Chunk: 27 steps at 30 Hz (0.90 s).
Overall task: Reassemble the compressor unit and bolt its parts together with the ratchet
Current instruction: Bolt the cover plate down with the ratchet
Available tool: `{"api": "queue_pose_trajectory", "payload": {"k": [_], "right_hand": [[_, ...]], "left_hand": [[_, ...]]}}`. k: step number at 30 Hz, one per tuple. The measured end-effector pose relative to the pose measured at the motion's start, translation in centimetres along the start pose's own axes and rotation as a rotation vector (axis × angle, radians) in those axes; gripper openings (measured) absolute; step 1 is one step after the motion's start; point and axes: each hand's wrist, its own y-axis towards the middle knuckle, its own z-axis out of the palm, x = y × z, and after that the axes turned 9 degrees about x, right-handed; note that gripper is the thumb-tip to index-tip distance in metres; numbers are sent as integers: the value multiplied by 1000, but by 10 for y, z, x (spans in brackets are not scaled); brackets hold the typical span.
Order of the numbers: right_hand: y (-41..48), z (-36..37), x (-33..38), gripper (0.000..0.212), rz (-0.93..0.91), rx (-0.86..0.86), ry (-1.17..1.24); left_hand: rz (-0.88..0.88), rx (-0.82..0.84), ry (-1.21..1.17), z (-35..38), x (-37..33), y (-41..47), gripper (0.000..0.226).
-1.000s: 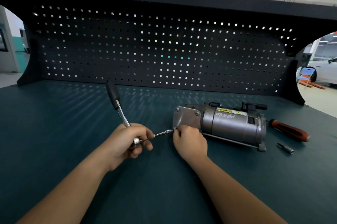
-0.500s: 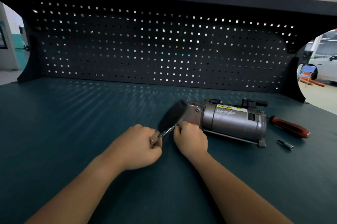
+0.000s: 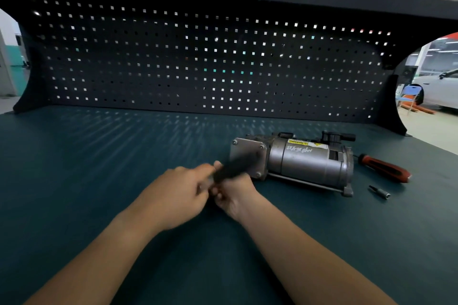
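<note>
Desk (image 3: pixel 99 180) carrying the compressor unit (image 3: pixel 309 163), which lies on its side toward the right edge with its end plate (image 3: pixel 245 156) turned to me; my left hand (image 3: pixel 178 195), fingers curled round the blurred ratchet (image 3: pixel 233 168); my right hand (image 3: pixel 235 196), curled at the drive end by the plate's near corner; I cannot tell what it pinches; I judge the socket wants holding square on the bolt, with short swings; screwdriver (image 3: pixel 384 168) and bit (image 3: pixel 380 192) lie nearer the right edge.
</note>
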Motion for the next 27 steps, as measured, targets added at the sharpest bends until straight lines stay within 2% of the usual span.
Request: {"api": "queue_pose_trajectory", "payload": {"k": [2,3,5,7,10,12,13,14,16,17,19,21,22,23,25,27], "right_hand": [[1,-2,-1,27,-52,2,192],[2,-2,-1,25,-53,13,231],[3,-3,2,24,-20,-16,191],[5,-3,6,23,-3,-49,152],[5,-3,9,16,21,-22,214],[7,-5,8,8,50,-7,249],[8,-5,9,6,62,-1,235],[9,-6,9,9,72,6,208],[10,-8,9,13,81,23,144],[9,-10,8,13,82,27,106],[8,-17,8,16,56,32,37],[6,-22,9,20,25,53,0],[6,-24,10,23,21,52,-18],[6,-25,10,25,19,46,-33],[6,-23,11,22,19,43,-47],[9,-22,11,20,30,39,-24]], "left_hand": [[60,17,236,-1,0,-3,31],[67,-6,230,-1,0,-3,34],[21,-68,16,3,-3,-1,27],[-133,-120,-357,8,-11,4,20],[-496,-102,-1294,8,-17,8,12],[-581,-60,-1803,5,-16,9,22],[-576,-38,-1913,3,-15,7,26],[-559,-9,-1901,2,-18,6,26],[-517,0,-1626,3,-22,7,21],[-473,-20,-1379,4,-24,6,17],[-305,-61,-680,9,-22,2,17],[-109,-15,58,16,-15,0,49],[-25,-7,243,19,-13,-2,65],[28,0,327,20,-14,-4,75],[7,-26,332,18,-13,-2,81],[-50,-76,179,18,-9,0,77]]}}
